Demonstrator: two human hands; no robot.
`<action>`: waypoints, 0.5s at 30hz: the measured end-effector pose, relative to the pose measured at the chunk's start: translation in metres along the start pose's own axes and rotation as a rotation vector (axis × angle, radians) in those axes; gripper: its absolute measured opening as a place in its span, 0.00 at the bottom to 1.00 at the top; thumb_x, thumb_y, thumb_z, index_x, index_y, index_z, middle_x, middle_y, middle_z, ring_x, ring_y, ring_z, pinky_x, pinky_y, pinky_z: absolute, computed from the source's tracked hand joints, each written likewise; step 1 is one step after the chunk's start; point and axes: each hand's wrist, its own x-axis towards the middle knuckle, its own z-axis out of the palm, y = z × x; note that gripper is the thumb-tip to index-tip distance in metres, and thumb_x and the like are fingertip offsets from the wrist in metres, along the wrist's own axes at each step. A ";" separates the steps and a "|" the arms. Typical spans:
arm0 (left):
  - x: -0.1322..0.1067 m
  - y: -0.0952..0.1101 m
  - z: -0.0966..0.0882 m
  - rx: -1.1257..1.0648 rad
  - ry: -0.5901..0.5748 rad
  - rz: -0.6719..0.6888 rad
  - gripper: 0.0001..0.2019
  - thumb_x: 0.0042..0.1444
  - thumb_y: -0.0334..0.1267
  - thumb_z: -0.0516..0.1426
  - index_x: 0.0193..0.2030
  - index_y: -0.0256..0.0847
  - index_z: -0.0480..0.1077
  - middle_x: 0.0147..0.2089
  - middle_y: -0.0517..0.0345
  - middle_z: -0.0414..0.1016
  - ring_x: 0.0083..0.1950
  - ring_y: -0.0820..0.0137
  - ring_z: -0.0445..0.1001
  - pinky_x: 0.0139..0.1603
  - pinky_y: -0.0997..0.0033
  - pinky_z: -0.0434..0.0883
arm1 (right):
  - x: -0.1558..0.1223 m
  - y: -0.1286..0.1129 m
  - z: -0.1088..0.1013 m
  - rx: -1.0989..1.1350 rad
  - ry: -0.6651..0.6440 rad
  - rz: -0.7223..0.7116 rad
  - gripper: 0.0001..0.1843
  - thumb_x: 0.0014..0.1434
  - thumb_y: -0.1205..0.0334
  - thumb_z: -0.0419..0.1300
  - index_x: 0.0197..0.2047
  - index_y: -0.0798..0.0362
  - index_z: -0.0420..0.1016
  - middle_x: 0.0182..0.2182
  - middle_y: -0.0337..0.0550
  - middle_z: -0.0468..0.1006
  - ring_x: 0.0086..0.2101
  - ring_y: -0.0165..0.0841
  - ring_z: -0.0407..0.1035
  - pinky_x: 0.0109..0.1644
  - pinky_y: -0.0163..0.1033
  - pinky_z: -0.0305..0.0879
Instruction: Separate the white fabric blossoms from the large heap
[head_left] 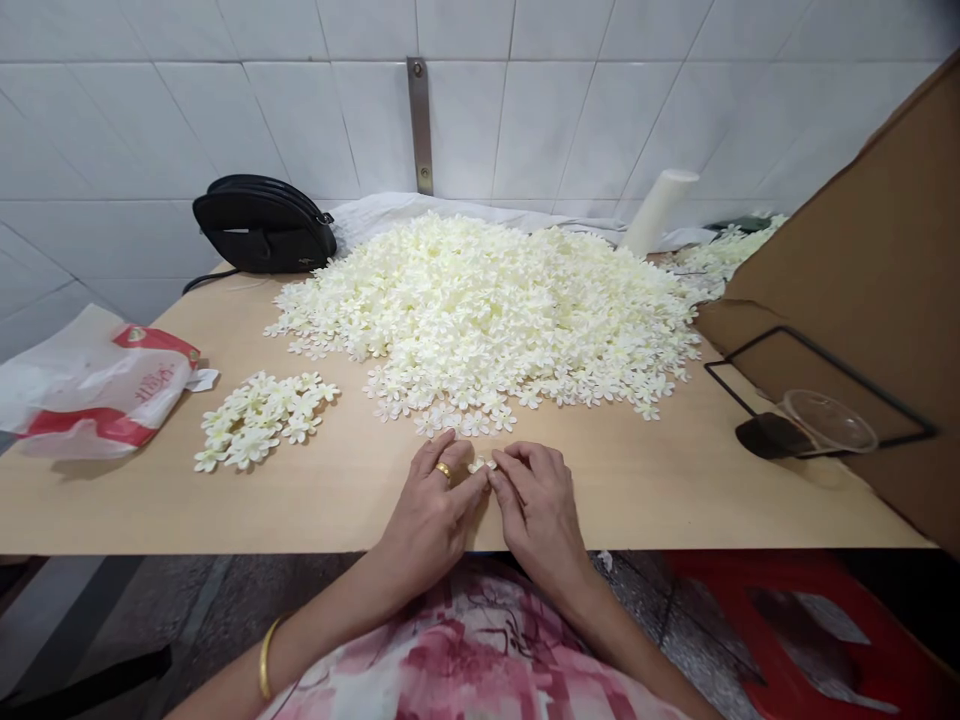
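Observation:
Close to the table's front edge, both my hands meet around a small white artificial flower (pixel 482 464). My left hand (pixel 439 505), with a gold ring on one finger, has its fingers closed at the flower's left side. From the right, my right hand (pixel 538 500) pinches the flower's other side between thumb and fingertips. Just beyond my fingers spreads a big heap of loose white artificial flowers (pixel 510 310). A smaller cluster of white flowers (pixel 262 418) lies to the left. The fingertips partly hide the held flower.
A red and white plastic bag (pixel 112 385) lies at the left. Behind it sits a black bag (pixel 266 225). At the right are a black wire frame (pixel 862 385), a clear plastic cup (pixel 829 420) and a cardboard panel (pixel 855 250). A white roll (pixel 660 212) leans behind the heap.

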 end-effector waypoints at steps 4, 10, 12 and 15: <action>-0.004 -0.002 0.000 -0.094 0.102 -0.050 0.12 0.54 0.28 0.47 0.43 0.38 0.66 0.49 0.46 0.64 0.56 0.62 0.56 0.54 0.55 0.61 | 0.000 -0.004 0.000 -0.057 -0.019 -0.004 0.11 0.56 0.64 0.49 0.41 0.51 0.69 0.39 0.45 0.65 0.41 0.37 0.57 0.42 0.44 0.54; -0.006 -0.004 0.001 -0.089 0.201 -0.153 0.11 0.53 0.29 0.48 0.43 0.36 0.63 0.45 0.48 0.66 0.54 0.64 0.58 0.55 0.54 0.60 | 0.001 -0.009 0.003 -0.077 -0.013 -0.032 0.10 0.56 0.62 0.50 0.41 0.51 0.67 0.39 0.46 0.65 0.41 0.38 0.56 0.42 0.44 0.54; -0.006 -0.005 0.001 -0.097 0.207 -0.171 0.11 0.53 0.29 0.48 0.44 0.37 0.62 0.45 0.48 0.66 0.54 0.64 0.58 0.55 0.54 0.60 | 0.003 -0.011 0.004 -0.069 -0.027 -0.046 0.08 0.55 0.63 0.50 0.38 0.51 0.67 0.39 0.45 0.65 0.41 0.37 0.56 0.42 0.43 0.53; -0.006 -0.006 0.001 -0.116 0.193 -0.189 0.11 0.53 0.30 0.48 0.44 0.38 0.62 0.45 0.49 0.65 0.54 0.63 0.57 0.55 0.53 0.59 | 0.006 -0.015 0.005 -0.043 -0.059 -0.030 0.03 0.53 0.66 0.51 0.32 0.52 0.65 0.36 0.43 0.66 0.39 0.36 0.57 0.41 0.42 0.53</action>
